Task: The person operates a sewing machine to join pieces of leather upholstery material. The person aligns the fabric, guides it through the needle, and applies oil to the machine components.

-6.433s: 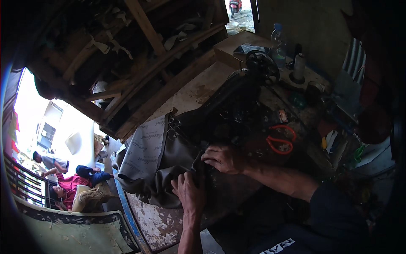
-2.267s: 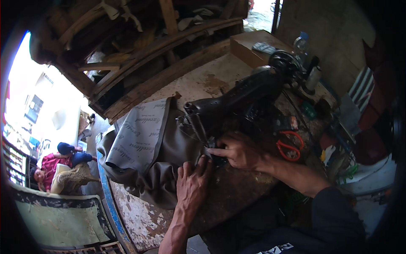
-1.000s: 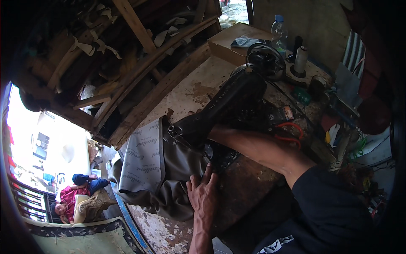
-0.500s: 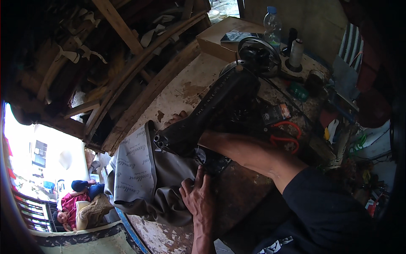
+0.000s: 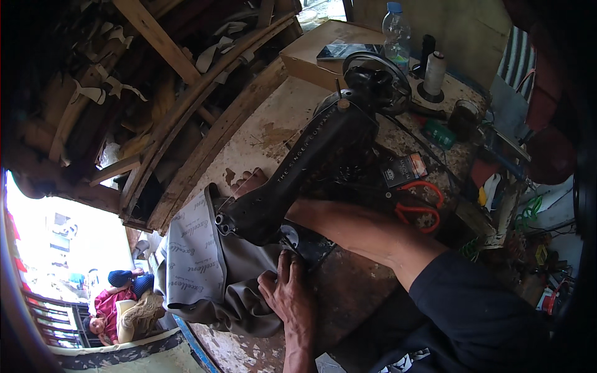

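A black sewing machine (image 5: 298, 165) stands across the worktable. Greyish-brown sheet material (image 5: 249, 273), its pale printed backing (image 5: 194, 252) folded outward, lies bunched at the needle end. My left hand (image 5: 289, 292) rests on the near edge of this material, fingers stretched toward the needle area and thumb apart. My right forearm passes beneath the machine's arm. Beyond the machine, fingers of my right hand (image 5: 250, 182) show beside the far edge of the material; the machine hides the rest, so their grip is unclear.
Orange-handled scissors (image 5: 420, 214) and a small dark packet (image 5: 403, 170) lie right of the machine. Behind are a thread cone (image 5: 435, 73), a plastic bottle (image 5: 396, 37) and a phone (image 5: 348, 51) on a cardboard box (image 5: 298, 65). A wooden frame (image 5: 211, 81) borders the left. A person (image 5: 112, 311) sits beyond.
The whole view has shifted slightly, with the machine lower and further left in it. More of my right fingers show beyond the machine. My left hand stays on the material.
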Available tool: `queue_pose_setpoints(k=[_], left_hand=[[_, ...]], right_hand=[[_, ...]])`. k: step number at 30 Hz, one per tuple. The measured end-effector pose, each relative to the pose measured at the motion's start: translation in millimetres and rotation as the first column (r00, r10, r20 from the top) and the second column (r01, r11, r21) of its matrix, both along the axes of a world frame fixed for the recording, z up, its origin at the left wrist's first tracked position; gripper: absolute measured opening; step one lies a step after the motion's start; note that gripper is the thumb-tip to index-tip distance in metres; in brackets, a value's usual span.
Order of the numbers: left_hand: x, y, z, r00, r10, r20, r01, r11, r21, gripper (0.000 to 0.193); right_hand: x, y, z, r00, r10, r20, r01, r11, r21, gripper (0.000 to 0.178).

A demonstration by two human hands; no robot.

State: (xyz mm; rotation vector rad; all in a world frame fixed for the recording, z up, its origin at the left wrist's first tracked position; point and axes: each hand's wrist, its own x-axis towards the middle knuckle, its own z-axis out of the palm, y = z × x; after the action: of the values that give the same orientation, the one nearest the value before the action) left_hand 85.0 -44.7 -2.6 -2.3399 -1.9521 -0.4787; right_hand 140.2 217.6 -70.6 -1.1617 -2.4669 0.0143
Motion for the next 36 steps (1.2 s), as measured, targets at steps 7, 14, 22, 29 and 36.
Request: queue_pose_setpoints(k=[7,14,22,29,36], left_hand=[[0,6,-1,0.999,0.027,0.023,-0.028,0.999,0.035,0.041],[1,12,2,0.997,0.034,0.069,-0.034,0.999,0.01,0.037],[-4,17,0,0.998,0.043,0.049,-0.037,0.994,-0.103,0.05],[2,19,1,0.999,0.029,0.027,-0.026,0.997,-0.077,0.043],[-2,21,3,0.999,0.03,0.018,-0.028,0.993,-0.113,0.031]], right_hand=[[-12,12,-28,0.981,0.03,-0.192,0.006,0.983,0.186,0.048],[-21,18,-30,0.968,0.044,-0.246,0.069,0.899,0.432,0.03],[-32,18,-24,0.974,0.001,-0.225,0.063,0.959,0.278,0.031],[-33,22,-21,0.977,-0.044,-0.208,0.081,0.981,0.177,0.032],[-27,20,-7,0.973,0.017,-0.228,-0.012,1.0,0.027,0.037]])
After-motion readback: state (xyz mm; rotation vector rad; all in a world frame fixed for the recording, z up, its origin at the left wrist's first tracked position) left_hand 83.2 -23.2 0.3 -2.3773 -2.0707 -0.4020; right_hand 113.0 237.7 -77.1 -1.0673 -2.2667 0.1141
